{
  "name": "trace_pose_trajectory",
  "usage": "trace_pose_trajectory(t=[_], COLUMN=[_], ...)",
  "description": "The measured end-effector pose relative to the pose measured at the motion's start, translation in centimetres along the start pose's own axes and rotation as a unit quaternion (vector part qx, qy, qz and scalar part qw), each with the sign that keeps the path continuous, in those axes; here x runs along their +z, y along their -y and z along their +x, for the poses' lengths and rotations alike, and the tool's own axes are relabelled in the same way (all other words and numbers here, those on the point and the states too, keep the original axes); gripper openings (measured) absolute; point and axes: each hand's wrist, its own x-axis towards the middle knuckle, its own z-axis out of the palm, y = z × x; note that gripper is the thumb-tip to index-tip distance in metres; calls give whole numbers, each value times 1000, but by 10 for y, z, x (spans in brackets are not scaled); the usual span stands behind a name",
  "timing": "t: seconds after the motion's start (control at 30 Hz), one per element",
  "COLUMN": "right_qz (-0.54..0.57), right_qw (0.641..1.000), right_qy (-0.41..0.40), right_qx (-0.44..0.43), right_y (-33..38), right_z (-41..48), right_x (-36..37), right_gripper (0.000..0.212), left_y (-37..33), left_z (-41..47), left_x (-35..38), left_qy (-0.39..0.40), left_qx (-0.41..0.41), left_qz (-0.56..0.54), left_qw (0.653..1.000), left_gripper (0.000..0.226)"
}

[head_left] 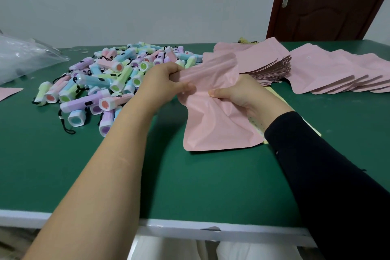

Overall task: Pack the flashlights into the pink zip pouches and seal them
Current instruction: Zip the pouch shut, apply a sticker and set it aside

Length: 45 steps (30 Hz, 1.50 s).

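- Over mid-worktop, both hands are on one pink pouch (213, 124). Its lower end drags on the green worktop (190, 185) and its top is lifted toward the far edge.
- left hand (164, 79): fingers curled, clamping the pouch's left side near the upper part.
- right hand (238, 95): thumb on top and fingers under, pinching the pouch mid-height on its right side. Dark sleeve on that arm.
- There's a long rounded bulge across the upper part of the pouch. Probably a flashlight already inside, but I can't confirm through the film.
- Step, my read: flashlight being seated in the pouch, or the mouth being lined up for sealing. Can't tell if the zip is closed; the pouch is crumpled.
- Next move calls for: shake the load down toward the bottom, flatten the top, align both zip lips, then pinch-run along the strip end to end. Wrinkles at the mouth may stop the zip from seating.
- flashlights (109, 82): loose pastel heap at far left of the worktop, just beside the left hand. Lots left, so the job is early or midway.
- stack of empty pouches (268, 63): far side, right behind the right hand.
- fanned pouches (337, 73): far-right corner; can't tell if they're filled.
- yellow sheet (312, 128): lies under the held pouch and the right forearm.
- clear plastic bag (25, 57): far-left corner.
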Motion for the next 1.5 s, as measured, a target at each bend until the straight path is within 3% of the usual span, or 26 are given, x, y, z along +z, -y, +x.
trace_pose_trajectory(t=[0.13,0.37,0.53,0.73,0.87,1.03,1.23,1.4,1.5], right_qz=[-2,39,56,66,61,73,66,69,43], right_qw=[1000,999,998,996,997,996,996,996,996], right_qy=[1,18,31,52,45,35,34,45,71], right_qx=[-1,6,28,33,22,34,42,40,31], right_y=[0,-1,-6,-3,-2,-3,-3,-2,-2], right_z=[-1,-1,-1,-4,-5,-6,-5,-4,-5], right_x=[0,2,0,4,7,1,1,0,1], right_gripper=[38,37,27,33,34,32,31,31,32], left_y=[1,5,3,1,4,9,11,8,1], left_z=[0,3,3,6,5,5,6,5,3], left_x=[0,6,7,11,12,4,4,4,6], left_qy=[-9,-52,-4,-41,-60,-40,-37,-44,-14], left_qx=[2,6,-3,-25,-39,-55,-78,-30,5], left_qz=[14,8,-11,30,1,-31,-5,10,4], left_qw=[1000,999,1000,998,997,997,996,999,1000], left_gripper=[45,22,27,15,21,33,20,12,23])
